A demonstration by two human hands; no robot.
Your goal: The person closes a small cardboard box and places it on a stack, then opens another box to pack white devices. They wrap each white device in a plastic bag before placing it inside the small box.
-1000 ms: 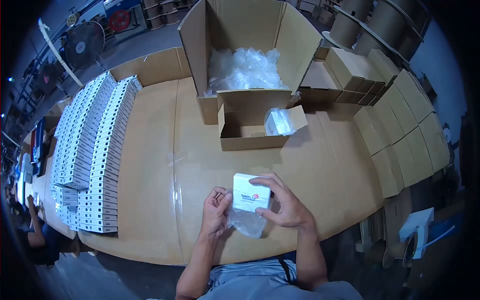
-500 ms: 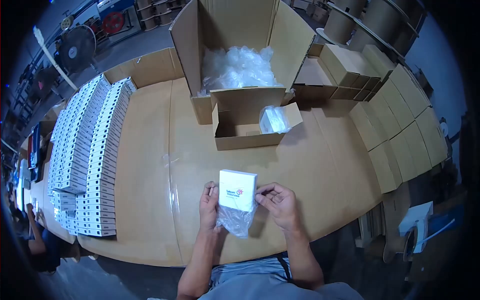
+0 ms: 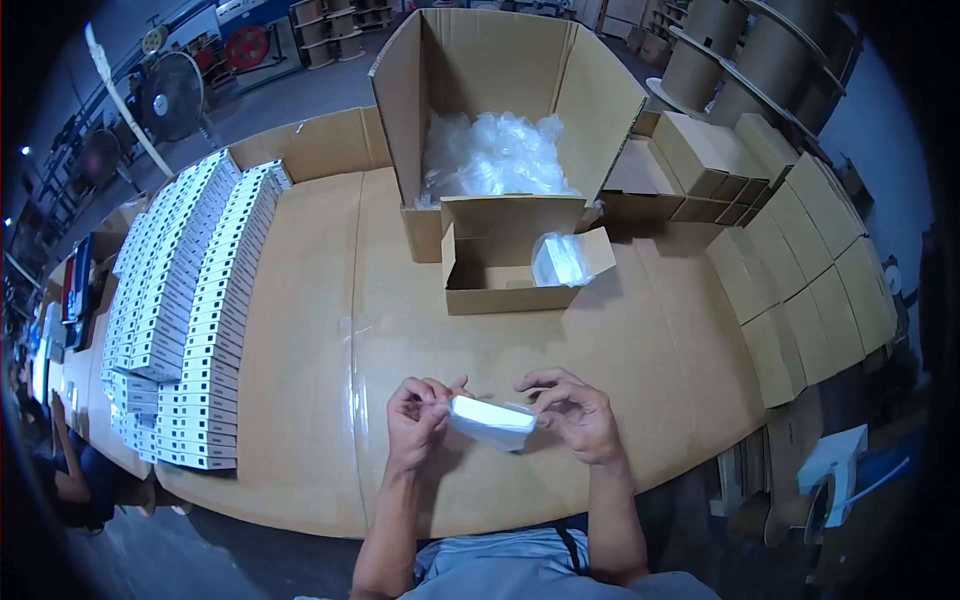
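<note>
A small white box (image 3: 492, 414) lies tilted inside a clear plastic bag (image 3: 490, 432), held above the cardboard-covered table. My left hand (image 3: 418, 420) pinches the left end of the bag by the box's edge. At the other end, my right hand (image 3: 578, 418) has thumb and fingertips closed on the plastic, with the index finger curved above. The box's printed face is out of sight. Beyond my hands stands an open cardboard carton (image 3: 505, 301), which has one bagged white box (image 3: 562, 260) at its right end.
A tall open cardboard box (image 3: 400, 150) of clear plastic bags (image 3: 495, 155) stands behind the carton. Long stacks of white boxes (image 3: 210, 340) line the left side. Closed brown cartons (image 3: 820, 300) are piled at the right. Another person's arm (image 3: 66, 450) shows at far left.
The white box has tipped from showing its printed front to showing a narrow plain side. Both hands have turned with it, and my right hand's fingers have spread somewhat. The view has shifted slightly.
</note>
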